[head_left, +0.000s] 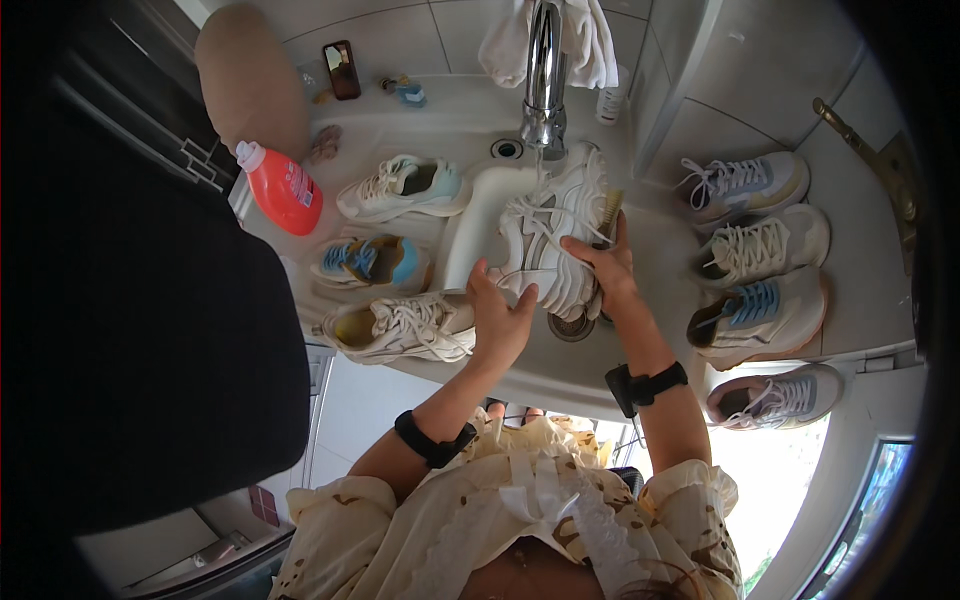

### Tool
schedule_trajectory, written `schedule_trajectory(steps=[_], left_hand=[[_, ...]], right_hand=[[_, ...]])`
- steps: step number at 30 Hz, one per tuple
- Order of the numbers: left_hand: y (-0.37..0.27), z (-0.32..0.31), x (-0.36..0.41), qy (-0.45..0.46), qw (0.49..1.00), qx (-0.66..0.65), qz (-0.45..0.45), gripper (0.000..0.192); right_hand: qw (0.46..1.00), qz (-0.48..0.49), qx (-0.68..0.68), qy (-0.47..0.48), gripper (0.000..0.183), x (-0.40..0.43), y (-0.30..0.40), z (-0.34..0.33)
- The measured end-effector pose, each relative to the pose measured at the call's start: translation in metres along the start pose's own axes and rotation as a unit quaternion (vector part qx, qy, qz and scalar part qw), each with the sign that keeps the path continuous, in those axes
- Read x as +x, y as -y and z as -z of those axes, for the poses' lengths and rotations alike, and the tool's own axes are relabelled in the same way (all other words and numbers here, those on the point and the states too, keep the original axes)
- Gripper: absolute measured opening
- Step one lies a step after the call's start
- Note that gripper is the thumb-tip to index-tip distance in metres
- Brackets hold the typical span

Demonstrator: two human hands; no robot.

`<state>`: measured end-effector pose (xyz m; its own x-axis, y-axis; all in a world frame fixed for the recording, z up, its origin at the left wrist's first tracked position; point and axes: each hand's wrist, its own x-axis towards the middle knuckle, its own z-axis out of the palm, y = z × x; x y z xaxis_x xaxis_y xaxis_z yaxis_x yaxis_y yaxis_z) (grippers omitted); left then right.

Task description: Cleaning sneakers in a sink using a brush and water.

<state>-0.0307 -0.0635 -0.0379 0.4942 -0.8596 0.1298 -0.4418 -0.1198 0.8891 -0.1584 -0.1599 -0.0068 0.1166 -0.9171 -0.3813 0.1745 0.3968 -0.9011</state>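
Observation:
A chunky white sneaker [551, 240] is held tilted over the sink basin, with its loose laces trailing across it. My right hand [611, 266] grips its sole side, the thumb lying over the laces. Beside that hand, the yellowish bristles of a brush [612, 211] show, mostly hidden behind the shoe. My left hand [499, 319] is at the near end of the sneaker, thumb and fingers spread around its edge. From the chrome faucet [544, 82], a thin stream of water [539, 169] falls onto the shoe. A metal drain strainer [570, 327] shows beneath.
Left of the basin [459, 217] lie a mint-heeled sneaker [409, 187], a blue-laced sneaker [373, 262] and a cream sneaker [401, 326]. A red detergent bottle [283, 191] stands beyond them. Several more sneakers [757, 311] line the right ledge. White cloth [592, 45] hangs behind the faucet.

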Motion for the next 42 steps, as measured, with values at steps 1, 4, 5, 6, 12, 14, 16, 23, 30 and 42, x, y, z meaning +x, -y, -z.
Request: schedule_trajectory(steps=[1, 4, 5, 6, 12, 14, 16, 23, 30, 42], left_hand=[[0.001, -0.002, -0.002, 0.000, 1.000, -0.001, 0.000, 0.067], [0.004, -0.008, -0.006, -0.010, 0.999, -0.041, -0.006, 0.073], [0.002, -0.009, -0.007, 0.004, 0.993, -0.114, 0.035, 0.075], [0.000, -0.011, -0.009, 0.016, 0.979, -0.186, 0.077, 0.076], [-0.047, -0.011, 0.016, 0.162, 0.801, -0.426, 0.387, 0.068], [-0.027, -0.028, 0.027, 0.144, 0.813, -0.444, 0.347, 0.065], [-0.018, -0.038, 0.031, 0.131, 0.823, -0.457, 0.310, 0.062], [0.009, -0.048, 0.034, 0.111, 0.873, -0.416, 0.227, 0.057], [0.026, -0.047, 0.028, 0.181, 0.918, -0.317, 0.155, 0.052], [0.034, -0.054, 0.023, 0.255, 0.921, -0.288, 0.062, 0.044]], right_hand=[[1.000, 0.014, 0.008, -0.021, 0.107, 0.001, -0.004, 0.001], [0.997, 0.044, 0.024, -0.065, 0.108, 0.008, -0.018, 0.007], [0.994, 0.061, 0.031, -0.087, 0.108, 0.009, -0.020, 0.009], [0.994, 0.060, 0.029, -0.086, 0.108, 0.008, -0.019, 0.010], [0.980, 0.032, 0.175, -0.088, 0.103, -0.001, -0.025, 0.018], [0.976, -0.011, 0.198, -0.091, 0.100, -0.002, -0.033, 0.018], [0.973, 0.002, 0.204, -0.111, 0.098, -0.007, -0.038, 0.012], [0.971, -0.122, 0.165, -0.123, 0.067, -0.037, -0.046, 0.049], [0.894, 0.320, -0.315, 0.011, 0.047, -0.086, -0.036, 0.053], [0.772, 0.287, -0.560, 0.093, 0.034, 0.038, -0.016, 0.008]])
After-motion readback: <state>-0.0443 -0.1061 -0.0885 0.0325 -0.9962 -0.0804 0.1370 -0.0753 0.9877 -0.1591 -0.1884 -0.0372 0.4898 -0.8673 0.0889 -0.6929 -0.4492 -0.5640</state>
